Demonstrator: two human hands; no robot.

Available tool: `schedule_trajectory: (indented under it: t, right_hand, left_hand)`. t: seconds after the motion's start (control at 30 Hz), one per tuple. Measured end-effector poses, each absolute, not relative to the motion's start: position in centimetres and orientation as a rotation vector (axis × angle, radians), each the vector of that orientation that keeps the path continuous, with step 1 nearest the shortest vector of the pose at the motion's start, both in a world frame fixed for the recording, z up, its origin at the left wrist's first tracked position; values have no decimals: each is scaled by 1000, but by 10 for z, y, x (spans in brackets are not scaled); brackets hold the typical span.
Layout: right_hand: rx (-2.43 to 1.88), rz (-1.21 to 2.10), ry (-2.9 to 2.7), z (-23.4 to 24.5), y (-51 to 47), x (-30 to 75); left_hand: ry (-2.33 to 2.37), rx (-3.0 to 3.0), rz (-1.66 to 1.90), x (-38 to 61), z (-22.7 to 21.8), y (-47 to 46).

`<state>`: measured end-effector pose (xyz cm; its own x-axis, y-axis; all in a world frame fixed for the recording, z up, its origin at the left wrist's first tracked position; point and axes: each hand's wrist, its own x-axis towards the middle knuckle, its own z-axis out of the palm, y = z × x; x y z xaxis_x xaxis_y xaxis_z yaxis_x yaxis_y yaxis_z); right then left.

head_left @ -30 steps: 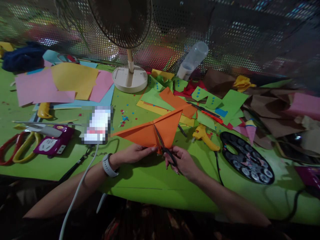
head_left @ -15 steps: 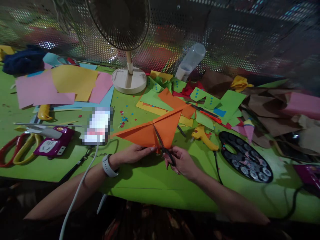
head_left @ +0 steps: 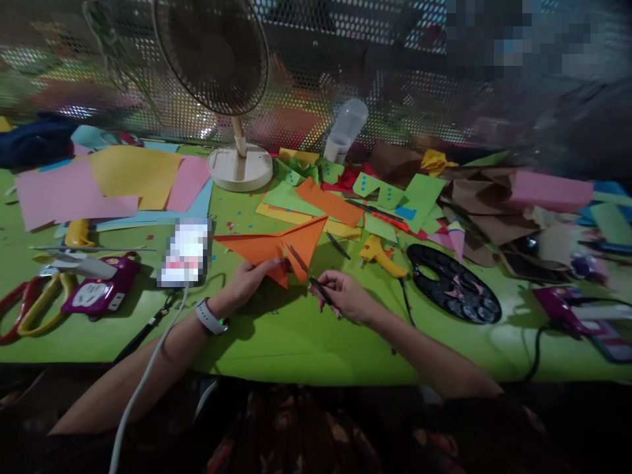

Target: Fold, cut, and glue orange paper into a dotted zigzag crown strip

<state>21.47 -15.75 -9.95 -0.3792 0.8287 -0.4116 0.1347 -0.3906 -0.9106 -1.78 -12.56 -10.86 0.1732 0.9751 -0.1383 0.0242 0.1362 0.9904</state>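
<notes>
My left hand (head_left: pixel 251 280), with a white watch on the wrist, pinches the lower left part of a folded sheet of orange paper (head_left: pixel 264 251). Two pointed flaps hang from the sheet's lower side, with a gap between them. My right hand (head_left: pixel 344 295) is closed around the dark handles of a pair of scissors (head_left: pixel 316 284). Their blades lie over the right flap of the paper and point up and left. Just beyond the paper, several green, orange and yellow paper pieces (head_left: pixel 328 203) are spread on the green table (head_left: pixel 276 349).
A fan (head_left: pixel 239 168) stands at the back. On the left are a phone (head_left: pixel 185 250), its white cable, a purple device (head_left: pixel 101 289) and large scissors (head_left: pixel 37 303). To the right lie a yellow glue gun (head_left: pixel 382 255), a black palette (head_left: pixel 454 286) and brown paper.
The scissors have drawn back to the right, and the paper's lower side now shows two separated flaps. My left hand has shifted left. The whole view has turned slightly right.
</notes>
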Motion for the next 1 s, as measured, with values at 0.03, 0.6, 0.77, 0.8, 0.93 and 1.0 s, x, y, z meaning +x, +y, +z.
schedule_trajectory:
  t: [0.03, 0.6, 0.77, 0.8, 0.93, 1.0]
  right_hand:
    - [-1321, 1786, -1330, -99, -157, 221]
    - [-2002, 403, -2042, -98, -61, 238]
    - [-2024, 261, -2091, -102, -49, 223]
    - [-2007, 251, -2107, -101, -49, 223]
    - [-1932, 223, -2167, -97, -62, 230]
    - [-1864, 158, -2167, -96, -80, 239]
  left_hand:
    - [1153, 1179, 1014, -18, -110, -124]
    - [1041, 836, 1485, -24, -74, -117]
    - [1083, 822, 1377, -24, -84, -131]
    - [1092, 811, 1364, -24, -85, -133]
    - [1073, 778, 1316, -20, -87, -142]
    - [1050, 773, 1276, -19, -89, -147]
